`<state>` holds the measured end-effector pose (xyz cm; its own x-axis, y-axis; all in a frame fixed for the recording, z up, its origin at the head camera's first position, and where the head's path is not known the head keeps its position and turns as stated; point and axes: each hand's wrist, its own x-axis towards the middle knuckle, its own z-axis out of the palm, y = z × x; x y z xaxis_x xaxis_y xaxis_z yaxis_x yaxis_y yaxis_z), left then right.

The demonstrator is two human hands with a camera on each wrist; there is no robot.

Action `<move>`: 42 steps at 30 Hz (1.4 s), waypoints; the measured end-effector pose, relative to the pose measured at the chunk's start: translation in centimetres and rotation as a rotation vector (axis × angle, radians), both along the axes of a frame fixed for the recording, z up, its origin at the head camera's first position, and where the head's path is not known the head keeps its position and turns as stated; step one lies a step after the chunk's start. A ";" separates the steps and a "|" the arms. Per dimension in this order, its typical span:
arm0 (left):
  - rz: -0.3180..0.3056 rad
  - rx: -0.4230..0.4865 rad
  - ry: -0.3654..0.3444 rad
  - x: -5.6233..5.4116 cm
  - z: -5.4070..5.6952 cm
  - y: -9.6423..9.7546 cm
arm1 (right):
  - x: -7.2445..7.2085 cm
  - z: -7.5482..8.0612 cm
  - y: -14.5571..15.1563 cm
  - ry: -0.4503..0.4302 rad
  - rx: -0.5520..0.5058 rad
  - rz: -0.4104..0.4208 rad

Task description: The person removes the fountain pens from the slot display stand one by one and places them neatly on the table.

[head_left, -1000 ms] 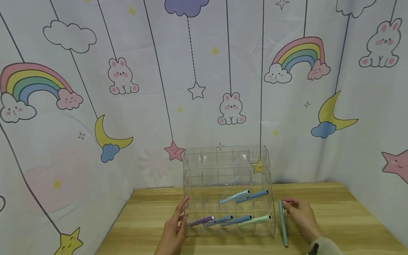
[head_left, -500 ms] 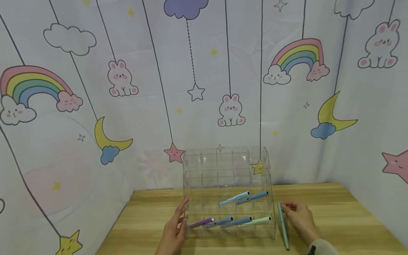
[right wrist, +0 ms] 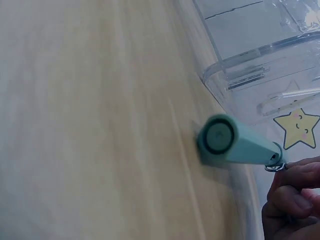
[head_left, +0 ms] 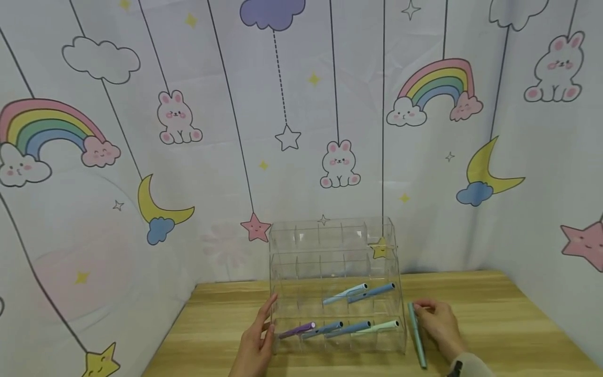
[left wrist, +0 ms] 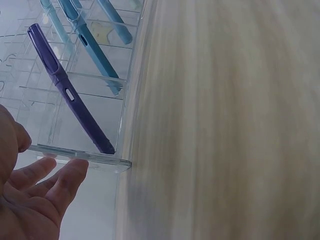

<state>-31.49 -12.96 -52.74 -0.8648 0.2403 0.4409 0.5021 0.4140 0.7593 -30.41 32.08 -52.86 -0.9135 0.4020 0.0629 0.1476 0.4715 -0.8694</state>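
A clear stepped pen rack stands on the table with pens slanting in it. Its lower row has a purple pen, two blue pens and a pale green pen; higher up lie a light blue pen and a blue pen. My left hand rests its fingers against the rack's left side panel, close to the purple pen. Right of the rack, my right hand pinches a teal-green pen near its top. The pen leans slightly, one end towards the right wrist camera.
The wood-grain table extends on both sides of the rack. Close behind it hangs a white curtain printed with rabbits, rainbows and stars, which also borders the left and right.
The top of the teal-green pen has tipped slightly left, closer to the rack, along with my right fingers. My left hand stays at the rack's side. The head view has shifted a little.
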 end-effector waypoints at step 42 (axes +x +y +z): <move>-0.012 0.014 -0.033 -0.1 -0.1 0.0 | -0.3 -0.8 -0.9 -0.046 0.003 -0.008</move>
